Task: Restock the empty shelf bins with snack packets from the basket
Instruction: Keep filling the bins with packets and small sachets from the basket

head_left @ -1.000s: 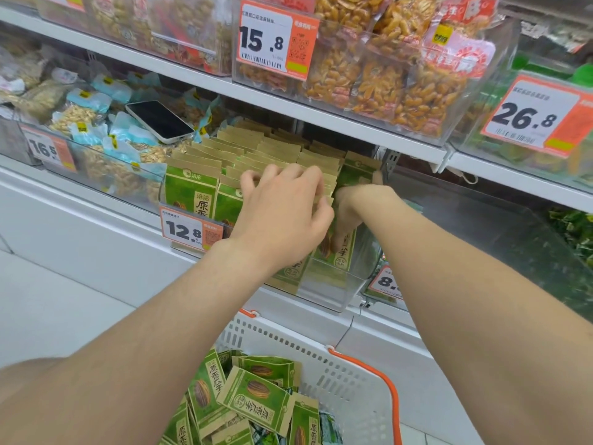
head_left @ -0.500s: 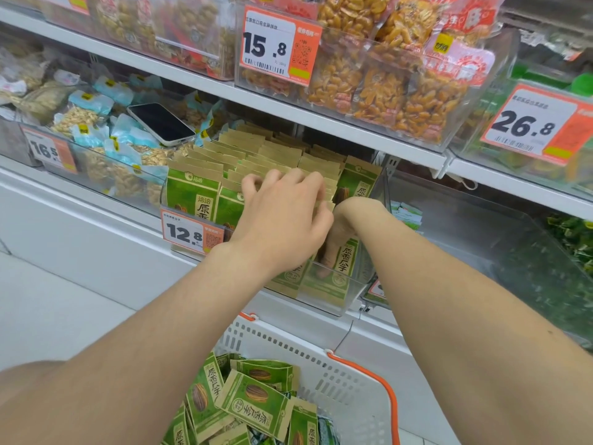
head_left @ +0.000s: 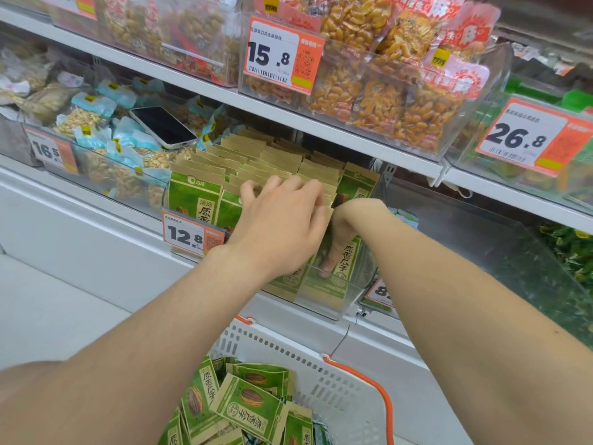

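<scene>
Green and tan snack packets [head_left: 192,200] stand in rows in a clear shelf bin [head_left: 324,308] behind a 12.8 price tag. My left hand [head_left: 282,223] lies over the tops of the middle rows with its fingers spread, pressing them back. My right hand [head_left: 337,239] reaches down at the bin's front right, mostly hidden by the left hand. Its thumb lies on the face of a green packet [head_left: 345,261] there, which it pinches. More of the same packets [head_left: 250,409] lie loose in the white basket [head_left: 324,377] below.
A phone [head_left: 163,126] lies on the pale blue packets in the bin to the left. Right of the green packets is a clear bin [head_left: 481,252], nearly bare. The shelf above holds bins of orange nut packs [head_left: 385,91]. The basket's orange handle [head_left: 375,390] curves at the right.
My right hand has gone down from the packet tops into the bin's front right, its thumb now low on a packet's face. My left hand has stayed on the rows.
</scene>
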Demonstrator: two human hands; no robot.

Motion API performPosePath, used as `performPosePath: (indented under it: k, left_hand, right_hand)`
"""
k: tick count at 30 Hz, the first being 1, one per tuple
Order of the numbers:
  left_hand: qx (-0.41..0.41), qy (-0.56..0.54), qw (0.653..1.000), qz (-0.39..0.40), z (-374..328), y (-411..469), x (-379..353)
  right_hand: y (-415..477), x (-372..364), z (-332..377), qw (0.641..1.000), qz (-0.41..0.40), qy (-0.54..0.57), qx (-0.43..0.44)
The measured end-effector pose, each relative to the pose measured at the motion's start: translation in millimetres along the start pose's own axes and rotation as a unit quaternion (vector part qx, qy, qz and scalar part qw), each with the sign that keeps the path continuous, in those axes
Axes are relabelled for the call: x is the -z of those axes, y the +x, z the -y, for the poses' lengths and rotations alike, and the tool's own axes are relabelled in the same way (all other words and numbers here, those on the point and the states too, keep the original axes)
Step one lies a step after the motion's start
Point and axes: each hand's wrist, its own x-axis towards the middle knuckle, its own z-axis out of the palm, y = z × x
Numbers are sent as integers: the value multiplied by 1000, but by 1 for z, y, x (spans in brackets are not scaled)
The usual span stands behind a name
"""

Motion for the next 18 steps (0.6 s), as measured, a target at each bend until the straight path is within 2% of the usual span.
performPosePath:
  k: [3,8,13,18]
  left_hand:
    - [1,0,1000,3,0,0,1]
    - [2,-3,1000,7,-2,0,2]
    - [2,-3,1000,3,-2,-1,1]
    - [9,3,1000,6,-4,1,-1]
  right_hand:
    - [-1,4,-4,1000,13,19,20]
    - [-1,0,-16,994,-91,56,-14]
    - [8,-8,-26,966,-235,91,-50]
    - [20,-11,-31,964,-238,110,-46]
